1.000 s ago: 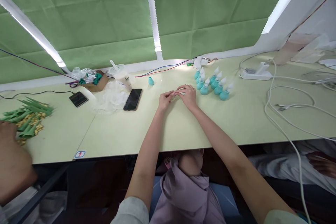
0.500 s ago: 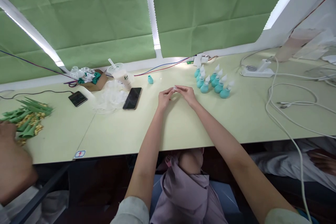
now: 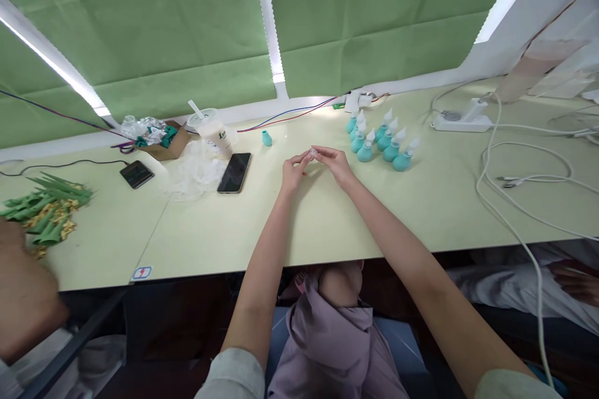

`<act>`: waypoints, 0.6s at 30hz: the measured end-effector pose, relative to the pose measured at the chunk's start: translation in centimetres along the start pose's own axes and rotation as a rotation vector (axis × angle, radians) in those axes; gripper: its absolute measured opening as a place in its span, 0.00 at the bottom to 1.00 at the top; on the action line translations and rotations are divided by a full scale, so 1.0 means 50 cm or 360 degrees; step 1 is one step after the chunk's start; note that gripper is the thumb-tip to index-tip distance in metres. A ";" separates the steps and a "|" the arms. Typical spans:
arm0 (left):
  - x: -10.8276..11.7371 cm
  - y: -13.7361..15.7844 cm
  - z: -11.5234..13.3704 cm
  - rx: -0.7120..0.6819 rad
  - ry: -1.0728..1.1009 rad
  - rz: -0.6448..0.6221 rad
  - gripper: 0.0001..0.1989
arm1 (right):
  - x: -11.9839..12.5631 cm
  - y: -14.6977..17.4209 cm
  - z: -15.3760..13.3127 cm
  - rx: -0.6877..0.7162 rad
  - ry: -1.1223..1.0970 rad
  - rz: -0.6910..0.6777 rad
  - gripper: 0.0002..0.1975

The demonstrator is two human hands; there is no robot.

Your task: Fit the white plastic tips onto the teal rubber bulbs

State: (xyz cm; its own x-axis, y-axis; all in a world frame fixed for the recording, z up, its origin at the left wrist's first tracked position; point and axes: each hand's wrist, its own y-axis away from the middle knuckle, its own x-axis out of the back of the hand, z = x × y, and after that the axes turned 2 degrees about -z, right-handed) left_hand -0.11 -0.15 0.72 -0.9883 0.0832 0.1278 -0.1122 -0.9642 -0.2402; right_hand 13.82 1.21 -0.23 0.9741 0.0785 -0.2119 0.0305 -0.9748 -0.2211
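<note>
My left hand (image 3: 294,171) and my right hand (image 3: 335,165) meet above the table, fingertips pinched together on a small whitish, clear piece (image 3: 312,153). Fingers cover most of it, so its exact kind does not show. Beyond my hands, to the left, a teal bulb without a tip (image 3: 266,138) stands upright on the table. Several teal squeeze bulbs with pointed clear tips (image 3: 365,151) stand in a group to the right of my right hand.
Left of my hands lie a phone (image 3: 234,173), crumpled plastic (image 3: 199,171), a drink cup (image 3: 216,137), a cardboard box (image 3: 171,144) and a dark device (image 3: 136,174). Another person's arm (image 3: 28,280) is near green cones (image 3: 51,230). White cables (image 3: 491,190) and a power strip (image 3: 461,123) are right.
My hands stay together on the small clear piece, with slight finger movement. The whole view has shifted a little; the bulbs stand where they were.
</note>
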 end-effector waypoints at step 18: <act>-0.022 0.000 0.002 -0.0155 -0.0088 0.0115 0.19 | -0.001 0.012 -0.014 -0.0066 -0.0295 -0.0069 0.20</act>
State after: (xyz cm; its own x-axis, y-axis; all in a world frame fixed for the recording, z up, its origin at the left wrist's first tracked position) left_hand 0.98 -0.26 0.68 -0.9873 -0.0019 0.1589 -0.0534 -0.9379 -0.3426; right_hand 13.92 0.48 0.34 0.9138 0.1538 -0.3759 0.0843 -0.9772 -0.1948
